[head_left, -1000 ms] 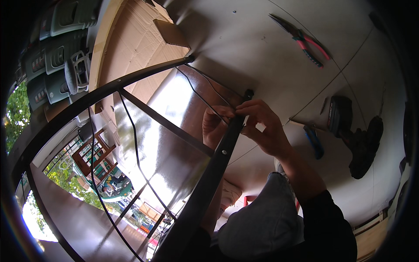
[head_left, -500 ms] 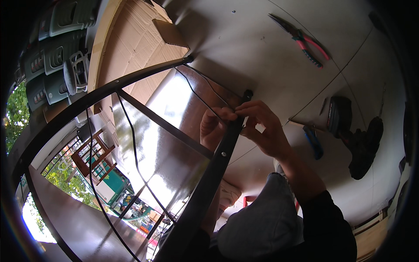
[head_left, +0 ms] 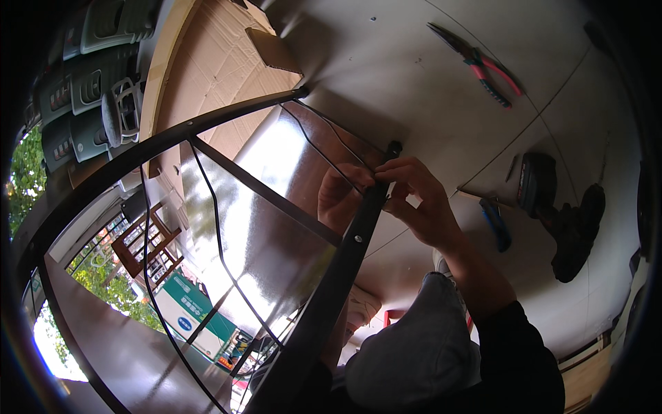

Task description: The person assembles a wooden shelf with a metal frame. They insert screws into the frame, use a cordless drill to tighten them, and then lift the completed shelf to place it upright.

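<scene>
A black metal frame (head_left: 353, 252) with thin wavy rods (head_left: 214, 200) stands tilted across the left and middle. My right hand (head_left: 422, 201) is at the upper part of its near bar, index finger on the bar and thumb bent in below. Whatever lies between those fingertips is too small to make out. My left hand (head_left: 338, 196) is on the other side of the same bar, fingers curled by the rod ends and partly hidden by the bar. A screw head (head_left: 358, 239) shows on the bar below my hands.
On the pale tiled floor lie red-handled long-nose pliers (head_left: 479, 65), a black cordless drill (head_left: 583, 228), a battery pack (head_left: 537, 185) and a blue-handled tool (head_left: 495, 224). Cardboard (head_left: 214, 76) lies behind the frame. Stacked plastic chairs (head_left: 86, 90) and a wooden chair (head_left: 146, 241) stand at left.
My left hand has shifted slightly, its fingers now more curled behind the bar. The right hand stays nearly in place. Outside, a green and white vehicle shows more fully.
</scene>
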A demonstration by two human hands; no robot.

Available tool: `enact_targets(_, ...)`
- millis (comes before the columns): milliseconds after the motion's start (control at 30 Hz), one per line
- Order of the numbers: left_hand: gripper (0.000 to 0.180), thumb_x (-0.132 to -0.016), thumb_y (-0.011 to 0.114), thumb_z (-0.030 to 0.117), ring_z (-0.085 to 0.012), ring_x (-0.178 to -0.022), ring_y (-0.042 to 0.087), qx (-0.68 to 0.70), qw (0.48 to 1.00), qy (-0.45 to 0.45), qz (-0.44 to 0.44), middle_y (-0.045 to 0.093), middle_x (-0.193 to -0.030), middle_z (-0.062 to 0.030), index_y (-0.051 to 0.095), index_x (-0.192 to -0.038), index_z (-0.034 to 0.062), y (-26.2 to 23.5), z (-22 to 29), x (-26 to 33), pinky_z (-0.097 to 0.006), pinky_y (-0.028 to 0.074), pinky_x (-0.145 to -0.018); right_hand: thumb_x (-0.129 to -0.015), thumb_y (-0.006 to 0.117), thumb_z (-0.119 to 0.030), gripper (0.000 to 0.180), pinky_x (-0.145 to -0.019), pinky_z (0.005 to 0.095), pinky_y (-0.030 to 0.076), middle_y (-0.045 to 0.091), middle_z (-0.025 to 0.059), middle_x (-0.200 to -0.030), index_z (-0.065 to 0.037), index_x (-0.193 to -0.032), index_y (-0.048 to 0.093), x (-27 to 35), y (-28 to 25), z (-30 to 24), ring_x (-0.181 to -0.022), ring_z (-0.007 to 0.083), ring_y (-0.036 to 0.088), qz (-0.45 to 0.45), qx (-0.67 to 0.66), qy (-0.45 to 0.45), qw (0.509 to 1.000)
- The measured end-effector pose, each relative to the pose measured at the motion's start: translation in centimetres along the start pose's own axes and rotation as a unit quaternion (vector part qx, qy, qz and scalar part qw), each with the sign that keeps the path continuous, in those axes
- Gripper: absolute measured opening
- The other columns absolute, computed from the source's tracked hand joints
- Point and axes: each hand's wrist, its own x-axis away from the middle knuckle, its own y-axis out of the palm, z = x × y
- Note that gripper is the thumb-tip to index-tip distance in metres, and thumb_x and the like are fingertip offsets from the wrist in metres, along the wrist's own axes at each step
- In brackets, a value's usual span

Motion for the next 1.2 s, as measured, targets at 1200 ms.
enact_targets(1200, 0.028, -0.089, 0.053, 0.006, -0.0205, -0.093, 0.057, -0.006, 1.000, 0.000, -0.025, 0.055, -0.103, -0.0136, 0.050, -0.117, 0.0038, -0.7, 0.0, 0.3, -0.031, 0.049, -0.086, -0.074, 0.067, 0.002, 0.034, -0.062, 0.0200, 0.044, 0.055, 0.0089, -0.111, -0.004, -0.106, 0.060, 0.1, 0.0, 0.1, -0.065, 0.0059, 0.053, -0.001, 0.006, -0.022, 1.000)
